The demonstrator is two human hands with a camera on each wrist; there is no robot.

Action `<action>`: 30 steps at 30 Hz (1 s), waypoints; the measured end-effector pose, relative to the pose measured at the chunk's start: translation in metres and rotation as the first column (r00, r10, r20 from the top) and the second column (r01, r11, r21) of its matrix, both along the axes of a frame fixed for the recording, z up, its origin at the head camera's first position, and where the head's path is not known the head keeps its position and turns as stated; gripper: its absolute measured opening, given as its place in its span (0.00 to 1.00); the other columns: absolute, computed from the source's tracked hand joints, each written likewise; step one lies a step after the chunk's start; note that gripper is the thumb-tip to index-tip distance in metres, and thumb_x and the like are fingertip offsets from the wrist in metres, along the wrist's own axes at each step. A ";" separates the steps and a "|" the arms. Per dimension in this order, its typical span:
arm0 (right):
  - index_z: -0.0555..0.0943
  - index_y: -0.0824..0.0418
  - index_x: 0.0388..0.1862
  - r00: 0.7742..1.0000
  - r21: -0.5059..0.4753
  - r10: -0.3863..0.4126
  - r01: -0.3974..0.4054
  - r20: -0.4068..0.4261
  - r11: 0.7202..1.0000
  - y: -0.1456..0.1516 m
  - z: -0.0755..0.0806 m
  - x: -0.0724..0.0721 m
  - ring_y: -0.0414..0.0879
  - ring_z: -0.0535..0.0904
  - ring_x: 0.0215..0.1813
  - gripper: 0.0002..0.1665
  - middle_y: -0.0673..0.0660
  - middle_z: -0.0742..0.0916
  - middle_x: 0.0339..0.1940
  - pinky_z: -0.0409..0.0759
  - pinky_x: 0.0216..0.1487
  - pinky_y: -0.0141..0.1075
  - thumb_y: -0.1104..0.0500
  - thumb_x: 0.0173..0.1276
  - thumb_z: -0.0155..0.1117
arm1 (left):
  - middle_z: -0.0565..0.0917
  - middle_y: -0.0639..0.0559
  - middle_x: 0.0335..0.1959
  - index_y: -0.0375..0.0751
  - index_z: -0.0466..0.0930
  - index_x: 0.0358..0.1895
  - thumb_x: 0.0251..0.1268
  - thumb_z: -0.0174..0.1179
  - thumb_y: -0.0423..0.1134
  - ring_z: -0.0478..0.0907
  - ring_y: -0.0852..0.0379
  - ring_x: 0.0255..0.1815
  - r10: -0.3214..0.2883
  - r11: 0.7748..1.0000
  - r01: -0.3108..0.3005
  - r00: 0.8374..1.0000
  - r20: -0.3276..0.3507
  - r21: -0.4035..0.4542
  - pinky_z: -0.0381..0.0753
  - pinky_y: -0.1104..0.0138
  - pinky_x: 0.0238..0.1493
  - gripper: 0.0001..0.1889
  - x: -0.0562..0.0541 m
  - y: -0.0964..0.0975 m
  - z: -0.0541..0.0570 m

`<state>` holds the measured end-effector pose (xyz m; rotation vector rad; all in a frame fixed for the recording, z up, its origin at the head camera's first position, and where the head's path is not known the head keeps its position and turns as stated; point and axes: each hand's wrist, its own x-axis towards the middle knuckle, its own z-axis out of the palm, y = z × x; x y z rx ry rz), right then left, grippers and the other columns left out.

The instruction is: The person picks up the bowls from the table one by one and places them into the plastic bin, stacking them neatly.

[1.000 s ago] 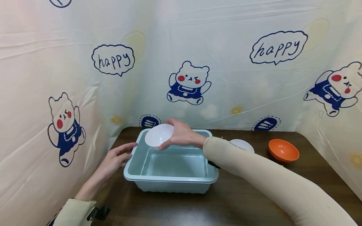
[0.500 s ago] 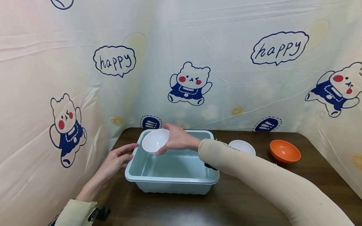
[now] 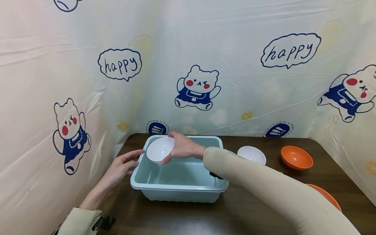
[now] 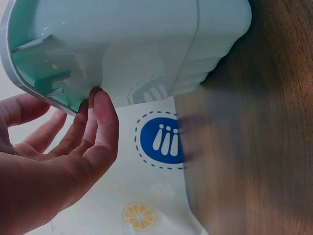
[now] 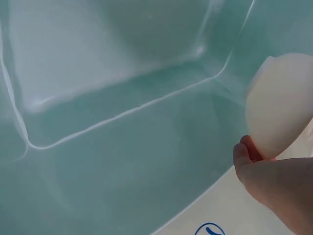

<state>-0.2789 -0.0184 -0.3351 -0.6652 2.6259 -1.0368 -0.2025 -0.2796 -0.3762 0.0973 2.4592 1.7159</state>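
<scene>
A white bowl point(image 3: 160, 149) is tilted above the left part of a pale green plastic basin point(image 3: 179, 188). My right hand point(image 3: 183, 146) grips the bowl by its right side, thumb toward me. In the right wrist view the bowl's pale outside point(image 5: 281, 105) hangs inside the basin's walls. At the basin's left rim, my left hand point(image 3: 118, 166) holds on; the left wrist view has its curled fingers point(image 4: 105, 117) against the outer wall under the lip and the thumb up by the rim. Water cannot be made out in the basin.
To the right on the dark wooden table point(image 3: 235, 212) stand another white bowl point(image 3: 251, 154), an orange bowl point(image 3: 296, 158), and a second orange item point(image 3: 326, 195) partly hidden by my right sleeve point(image 3: 273, 186). A printed curtain point(image 3: 229, 81) encloses the back and sides.
My right hand has lowered the white bowl slightly, toward the left and nearer the basin. The left hand stays at the rim. Another orange item has come into sight beside the right sleeve.
</scene>
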 end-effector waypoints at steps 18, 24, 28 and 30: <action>0.68 0.58 0.77 0.997 0.006 -0.042 0.041 0.059 0.999 -0.006 -0.017 0.005 0.49 0.78 0.57 0.64 0.54 0.82 0.63 0.80 0.62 0.46 0.44 0.44 0.91 | 0.68 0.32 0.76 0.34 0.67 0.78 0.82 0.52 0.35 0.76 0.41 0.64 -0.009 1.000 0.009 1.000 -0.009 0.002 0.85 0.54 0.55 0.26 0.000 0.000 -0.002; 0.67 0.59 0.78 0.997 -0.017 -0.036 0.037 0.064 0.999 -0.006 -0.022 0.007 0.49 0.77 0.58 0.64 0.55 0.81 0.65 0.80 0.63 0.47 0.44 0.45 0.91 | 0.69 0.31 0.76 0.34 0.67 0.78 0.82 0.52 0.35 0.76 0.41 0.64 -0.014 1.000 0.014 1.000 -0.019 0.007 0.85 0.55 0.55 0.26 0.000 -0.001 -0.002; 0.68 0.60 0.76 0.998 -0.018 -0.043 0.044 0.054 0.999 -0.006 -0.027 0.007 0.50 0.77 0.58 0.62 0.56 0.81 0.64 0.79 0.64 0.48 0.46 0.45 0.91 | 0.69 0.31 0.75 0.34 0.68 0.78 0.82 0.52 0.35 0.77 0.42 0.63 -0.012 1.000 0.013 1.000 -0.027 0.009 0.86 0.55 0.55 0.26 0.000 0.000 -0.002; 0.68 0.60 0.76 0.998 -0.010 -0.047 0.048 0.049 0.999 -0.007 -0.029 0.007 0.50 0.77 0.58 0.62 0.57 0.81 0.64 0.79 0.64 0.48 0.46 0.45 0.91 | 0.69 0.31 0.76 0.34 0.68 0.78 0.81 0.52 0.34 0.78 0.42 0.63 -0.012 1.000 0.012 1.000 -0.028 0.010 0.85 0.54 0.56 0.26 0.001 -0.001 -0.001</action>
